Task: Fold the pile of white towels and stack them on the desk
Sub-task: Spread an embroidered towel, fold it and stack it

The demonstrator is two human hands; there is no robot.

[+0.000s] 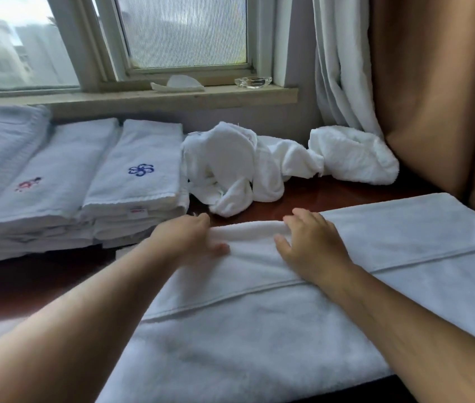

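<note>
A white towel lies half-folded across the table, between folded stacks on the left and a crumpled pile behind. The left hand pinches its rolled far edge, and the right hand rests beside it, fingers spread, holding nothing. The terry looks soft, thick and limp, so it is best gripped along the hemmed edges or corners.

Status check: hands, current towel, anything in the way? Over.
Left hand pinches far fold of towel; right hand flat on it. Towel spread on desk, partly folded. Unfolded pile beyond, folded stacks left; path clear.
</note>
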